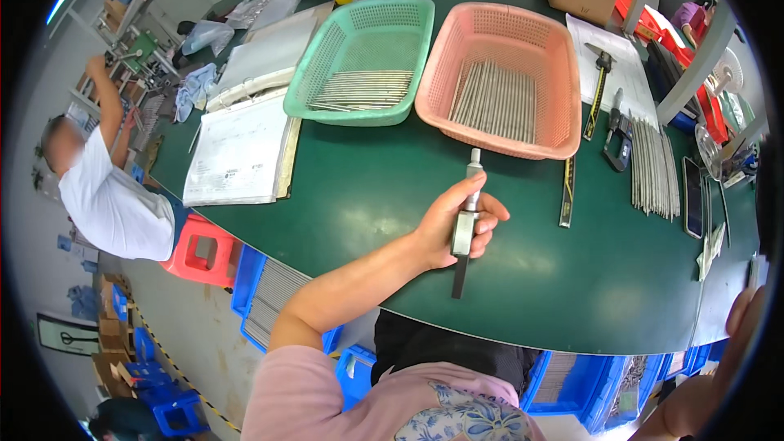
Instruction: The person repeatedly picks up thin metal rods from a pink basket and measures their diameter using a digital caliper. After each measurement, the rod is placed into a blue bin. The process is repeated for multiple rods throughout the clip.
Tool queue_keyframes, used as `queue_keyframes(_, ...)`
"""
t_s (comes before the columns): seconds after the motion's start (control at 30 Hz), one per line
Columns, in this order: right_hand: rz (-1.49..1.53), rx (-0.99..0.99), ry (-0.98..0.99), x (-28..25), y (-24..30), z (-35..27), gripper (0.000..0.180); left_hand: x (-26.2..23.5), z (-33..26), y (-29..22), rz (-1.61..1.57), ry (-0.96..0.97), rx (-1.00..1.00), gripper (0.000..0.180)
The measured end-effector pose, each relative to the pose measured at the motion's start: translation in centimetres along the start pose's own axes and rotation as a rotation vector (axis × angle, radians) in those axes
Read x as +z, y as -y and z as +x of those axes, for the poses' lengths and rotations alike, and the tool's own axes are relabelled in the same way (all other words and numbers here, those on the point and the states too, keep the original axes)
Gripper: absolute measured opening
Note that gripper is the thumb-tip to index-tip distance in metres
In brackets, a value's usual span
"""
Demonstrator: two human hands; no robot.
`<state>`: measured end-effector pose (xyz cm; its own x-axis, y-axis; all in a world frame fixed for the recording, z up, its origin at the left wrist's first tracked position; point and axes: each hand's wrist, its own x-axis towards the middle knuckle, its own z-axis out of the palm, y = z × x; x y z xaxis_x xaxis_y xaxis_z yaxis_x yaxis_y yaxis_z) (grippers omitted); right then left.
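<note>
A dark green table fills the frame's centre. On it lie a green basket and pink basket at top, papers at left, metal rods at right.

The scene is bright and evenly lit from overhead. Soft pale glare patches lie on the green worktop, the largest below and right of the left hand. Shadows are faint and short, gathered under the pink basket. The centre is sharp. Toward the rim, straight edges bow and detail smears, and a black circular border cuts off the corners. The face of a person left of the worktop is blurred.
</note>
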<state>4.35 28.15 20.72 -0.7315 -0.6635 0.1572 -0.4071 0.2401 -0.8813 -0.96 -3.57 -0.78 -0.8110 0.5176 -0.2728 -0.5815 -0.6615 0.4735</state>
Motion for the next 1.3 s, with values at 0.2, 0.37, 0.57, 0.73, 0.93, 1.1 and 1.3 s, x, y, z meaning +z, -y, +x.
queue_keyframes(0.2,0.191,0.267,-0.228,2.5,-3.4,-4.8,0.02,-0.4,-0.4,-0.1,-0.065,0.009,-0.008,0.055)
queue_keyframes(0.37,0.305,0.365,-0.367,5.1,-4.6,-6.6,0.022,-0.2,0.1,-0.3,-0.105,0.023,0.02,0.054)
queue_keyframes(0.57,0.457,0.37,-0.442,7.5,-6.3,-7.5,0.025,0.0,-0.1,-0.5,-0.06,0.01,0.041,0.053)
queue_keyframes(0.73,0.518,0.382,-0.457,9.3,-6.6,-7.0,0.027,-0.1,-0.1,0.1,-0.046,0.018,0.017,0.053)
queue_keyframes(0.93,0.526,0.325,-0.458,11.8,-6.4,-5.6,0.031,-0.1,-0.4,-0.2,0.043,-0.025,0.052,0.052)
queue_keyframes(1.1,0.539,0.23,-0.487,13.2,-6.6,-2.4,0.033,0.6,0.3,-0.2,0.185,0.04,0.066,0.05)
queue_keyframes(1.3,0.609,0.183,-0.46,15.3,-7.8,2.3,0.036,6.5,0.2,4.7,0.509,-0.063,0.428,0.04)
